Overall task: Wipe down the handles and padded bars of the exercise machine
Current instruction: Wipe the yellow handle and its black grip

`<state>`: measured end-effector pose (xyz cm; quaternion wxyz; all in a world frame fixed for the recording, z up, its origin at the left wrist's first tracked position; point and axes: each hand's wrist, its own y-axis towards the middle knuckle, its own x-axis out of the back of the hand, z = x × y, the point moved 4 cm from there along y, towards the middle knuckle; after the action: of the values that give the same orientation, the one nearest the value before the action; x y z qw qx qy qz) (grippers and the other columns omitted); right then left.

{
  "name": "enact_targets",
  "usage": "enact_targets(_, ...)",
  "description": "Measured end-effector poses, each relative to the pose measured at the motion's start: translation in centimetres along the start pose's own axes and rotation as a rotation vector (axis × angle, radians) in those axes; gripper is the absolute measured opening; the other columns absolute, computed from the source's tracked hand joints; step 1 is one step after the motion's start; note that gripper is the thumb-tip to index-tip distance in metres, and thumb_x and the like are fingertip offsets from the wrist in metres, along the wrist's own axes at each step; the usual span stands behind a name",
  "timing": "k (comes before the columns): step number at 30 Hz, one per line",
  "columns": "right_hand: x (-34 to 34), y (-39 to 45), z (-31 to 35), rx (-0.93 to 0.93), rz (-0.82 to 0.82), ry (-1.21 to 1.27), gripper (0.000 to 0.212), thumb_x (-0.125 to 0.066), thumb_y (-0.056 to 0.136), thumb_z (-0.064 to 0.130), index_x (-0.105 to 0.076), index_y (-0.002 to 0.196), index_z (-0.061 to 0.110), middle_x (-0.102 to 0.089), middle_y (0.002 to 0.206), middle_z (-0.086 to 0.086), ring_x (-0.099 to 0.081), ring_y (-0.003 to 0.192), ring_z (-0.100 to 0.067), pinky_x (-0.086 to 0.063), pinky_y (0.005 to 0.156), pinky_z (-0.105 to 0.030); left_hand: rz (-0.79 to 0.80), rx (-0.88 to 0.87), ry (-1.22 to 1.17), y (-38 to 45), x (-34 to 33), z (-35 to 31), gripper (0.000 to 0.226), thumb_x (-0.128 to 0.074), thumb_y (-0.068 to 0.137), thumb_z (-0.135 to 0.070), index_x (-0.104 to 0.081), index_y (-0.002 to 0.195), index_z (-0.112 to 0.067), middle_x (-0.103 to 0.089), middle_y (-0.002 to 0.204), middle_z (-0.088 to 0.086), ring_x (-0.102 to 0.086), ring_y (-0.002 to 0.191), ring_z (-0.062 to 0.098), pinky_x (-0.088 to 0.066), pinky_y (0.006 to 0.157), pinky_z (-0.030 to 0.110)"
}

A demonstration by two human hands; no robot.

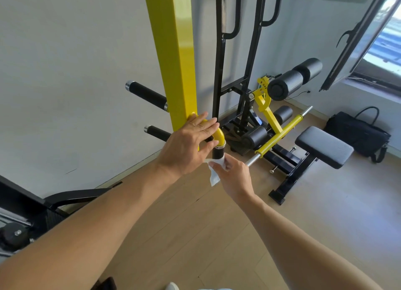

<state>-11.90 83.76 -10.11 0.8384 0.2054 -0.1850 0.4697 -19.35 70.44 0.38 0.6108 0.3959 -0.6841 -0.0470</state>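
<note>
Wiping short black foam handle at frame centre.
Right hand pinching white cloth around it; left hand, fingers relaxed, resting on curved yellow tube.

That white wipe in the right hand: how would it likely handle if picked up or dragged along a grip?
The white wipe probably flops: its free end hangs creased below the right hand. It looks thin and light, pinched by fingertips alone. Pressed around the black handle grip, it seems to mould to the curve rather than hold shape.
</note>
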Motion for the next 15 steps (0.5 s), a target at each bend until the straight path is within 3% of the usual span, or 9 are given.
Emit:
enact_targets(6, 1.6, 0.9, 2.8, 0.085, -0.137, 0.145, 0.028, -0.072, 0.087, 0.042, -0.069, 0.115, 0.037, -0.073, 0.088, 0.018, -0.068, 0.084, -0.002, -0.056, 0.071, -0.022, -0.052, 0.01, 0.009, 0.0, -0.6, -0.3, 0.041, -0.061, 0.099, -0.02, -0.059, 0.139, -0.009, -0.059, 0.143, 0.007, -0.042, 0.145, 0.023, -0.034, 0.12, 0.046)
enact_targets(11, -0.5, 0.3, -0.7, -0.057, 0.024, -0.035, 0.018, -0.073, 0.086, 0.038, -0.072, 0.101, 0.029, -0.071, 0.081, 0.009, -0.065, 0.075, -0.017, -0.057, 0.069, -0.046, -0.064, 0.009, -0.007, 0.1, -0.4, -0.1, 0.04, -0.061, 0.099, -0.019, -0.06, 0.138, -0.008, -0.059, 0.142, 0.007, -0.044, 0.144, 0.023, -0.034, 0.12, 0.046)
enact_targets(15, 0.1, 0.7, 0.6, -0.005, -0.068, 0.036, 0.018, -0.075, 0.083, 0.037, -0.071, 0.099, 0.029, -0.072, 0.082, 0.007, -0.066, 0.076, -0.018, -0.058, 0.068, -0.041, -0.052, -0.002, -0.035, 0.1, -0.4, 0.1, 0.04, -0.059, 0.099, -0.017, -0.06, 0.138, -0.008, -0.06, 0.142, 0.007, -0.044, 0.144, 0.023, -0.032, 0.121, 0.043)
